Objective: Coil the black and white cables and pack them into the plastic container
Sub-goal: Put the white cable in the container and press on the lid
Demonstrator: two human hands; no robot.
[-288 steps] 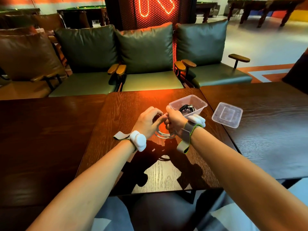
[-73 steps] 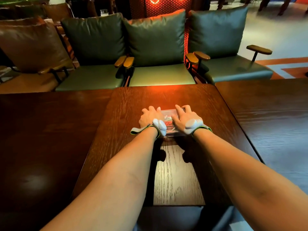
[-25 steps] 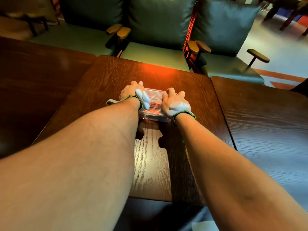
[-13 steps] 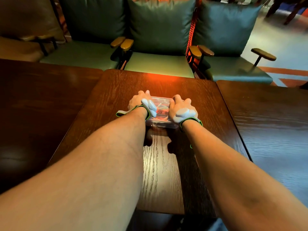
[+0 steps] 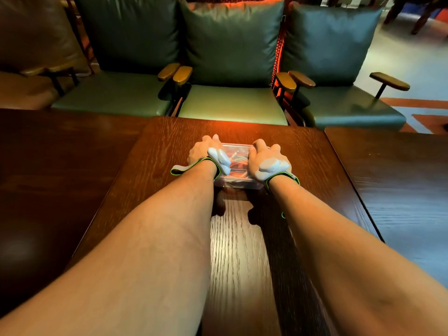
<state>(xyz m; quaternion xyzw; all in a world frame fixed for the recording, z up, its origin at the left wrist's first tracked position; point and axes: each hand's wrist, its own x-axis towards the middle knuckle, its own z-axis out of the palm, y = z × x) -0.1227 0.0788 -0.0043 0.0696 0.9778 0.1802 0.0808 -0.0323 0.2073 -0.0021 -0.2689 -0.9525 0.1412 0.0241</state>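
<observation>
Hands meet over the middle of a dark wooden table (image 5: 242, 251) in the head view, both forearms stretched forward from the bottom of the frame. Between them sits the plastic container (image 5: 238, 185), resting on the table with its clear lid (image 5: 236, 148) on top. The left hand (image 5: 201, 151) clasps the container's left end and the right hand (image 5: 263, 154) its right end, knuckles raised and fingers bent down over the edges, so each hand is clamped on the box rather than lying flat. Through the clear plastic a loop of white cable (image 5: 240, 158) shows inside, tinted by an orange glow; the black cable cannot be made out among the blurred contents. Each wrist carries a white sensor pod on a green-edged strap, the left pod (image 5: 219, 158) lying over the container's near left corner and the right pod (image 5: 270, 166) over its near right corner. Beyond the table's far edge stands a row of green cushioned armchairs (image 5: 232, 103) with wooden armrests, and darker tables adjoin on either side.
</observation>
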